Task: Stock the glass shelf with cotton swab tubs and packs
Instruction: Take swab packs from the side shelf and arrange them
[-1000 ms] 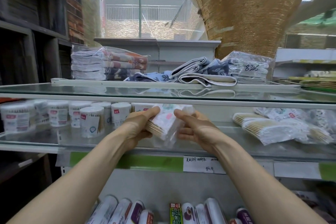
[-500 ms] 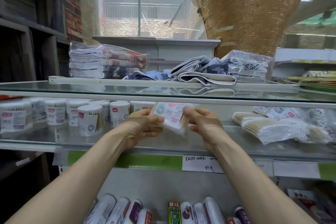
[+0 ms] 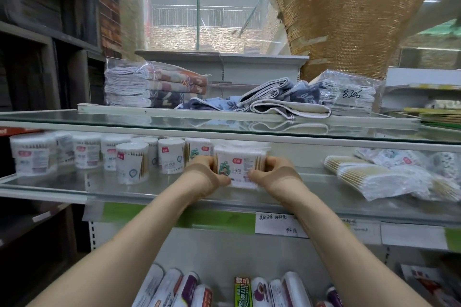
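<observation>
Glass shelf [image 3: 149,189], middle tier: carries everything listed here.
Cotton swab tubs [image 3: 87,154]: a row along the left part, upright.
Flat swab packs [image 3: 379,178]: heaped at the right end, lying down.
One swab pack [image 3: 237,164]: upright at mid-shelf, just right of the tubs; base seemingly on the glass, though blur hides the contact.
Left hand [image 3: 207,177], right hand [image 3: 274,174]: each curled round one side of that pack.
</observation>
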Tool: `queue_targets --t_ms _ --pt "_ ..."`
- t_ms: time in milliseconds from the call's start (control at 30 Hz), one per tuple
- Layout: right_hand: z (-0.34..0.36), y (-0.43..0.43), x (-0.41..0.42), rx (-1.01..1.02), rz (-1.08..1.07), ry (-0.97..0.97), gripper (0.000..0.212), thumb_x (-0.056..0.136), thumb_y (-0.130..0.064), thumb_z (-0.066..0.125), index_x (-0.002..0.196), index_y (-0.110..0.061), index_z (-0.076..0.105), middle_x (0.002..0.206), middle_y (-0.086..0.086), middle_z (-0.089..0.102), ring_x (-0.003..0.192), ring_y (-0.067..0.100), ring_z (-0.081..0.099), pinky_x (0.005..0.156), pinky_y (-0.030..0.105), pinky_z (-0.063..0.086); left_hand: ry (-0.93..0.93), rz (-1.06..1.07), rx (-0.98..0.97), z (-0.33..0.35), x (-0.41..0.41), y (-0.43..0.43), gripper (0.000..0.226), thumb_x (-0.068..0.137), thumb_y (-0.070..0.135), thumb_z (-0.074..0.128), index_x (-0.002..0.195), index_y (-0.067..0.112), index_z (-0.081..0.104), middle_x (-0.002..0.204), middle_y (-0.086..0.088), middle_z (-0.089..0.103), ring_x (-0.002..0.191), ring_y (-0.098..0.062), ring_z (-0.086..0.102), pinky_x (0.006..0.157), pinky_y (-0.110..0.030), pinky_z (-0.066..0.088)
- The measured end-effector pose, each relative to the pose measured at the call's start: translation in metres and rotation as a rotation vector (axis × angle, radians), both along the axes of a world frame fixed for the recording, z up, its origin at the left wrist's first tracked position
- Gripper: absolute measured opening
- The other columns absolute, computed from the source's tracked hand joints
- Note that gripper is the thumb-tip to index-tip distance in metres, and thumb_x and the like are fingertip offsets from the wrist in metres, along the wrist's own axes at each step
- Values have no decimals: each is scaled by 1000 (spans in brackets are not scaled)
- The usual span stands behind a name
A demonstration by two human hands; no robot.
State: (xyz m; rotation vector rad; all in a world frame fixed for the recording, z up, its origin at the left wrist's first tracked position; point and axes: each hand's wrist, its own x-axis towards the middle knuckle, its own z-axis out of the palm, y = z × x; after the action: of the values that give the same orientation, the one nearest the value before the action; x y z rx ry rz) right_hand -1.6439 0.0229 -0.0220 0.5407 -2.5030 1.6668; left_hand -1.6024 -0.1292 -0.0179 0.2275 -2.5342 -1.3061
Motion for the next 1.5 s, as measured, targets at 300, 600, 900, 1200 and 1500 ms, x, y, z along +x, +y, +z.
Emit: queue_targets --t_ms 300,600,900,1200,1500 --pt "8 -16 3 459 -127 74 28 85 -37 65 108 -20 64 110 3 66 102 24 62 93 39 51 -72 76 -173 8 5 -19 16 86 17 68 102 19 64 108 0 67 93 -15 60 90 -28 49" --pt "19 -57 7 673 -120 219 24 92 -37 58 104 -16 61 102 4 64 93 24 60 78 30 47 -114 233 -419 14 -2 -56 15 86 32 66 92 20 62 89 0 65 85 -19 63 79 -31 53" --pt "21 -77 -5 727 -76 256 17 94 -29 56 83 -16 54 87 5 60 80 25 59 69 30 43 -117 296 -556 16 -9 -69 21 85 39 65 97 24 59 98 -1 66 93 -22 63 89 -36 53" --pt "21 -88 -12 780 -85 308 16 93 -29 54 96 -13 58 94 6 60 93 27 63 78 34 51 -112 320 -668 18 -12 -72 29 89 39 59 111 20 59 109 -5 64 97 -25 62 86 -37 53" --pt "22 -92 -22 856 -87 322 33 94 -26 51 65 -18 40 84 5 54 79 25 55 68 32 45 -131 311 -745 20 -17 -70 29 95 33 51 119 16 56 118 -9 60 105 -27 59 83 -35 48"
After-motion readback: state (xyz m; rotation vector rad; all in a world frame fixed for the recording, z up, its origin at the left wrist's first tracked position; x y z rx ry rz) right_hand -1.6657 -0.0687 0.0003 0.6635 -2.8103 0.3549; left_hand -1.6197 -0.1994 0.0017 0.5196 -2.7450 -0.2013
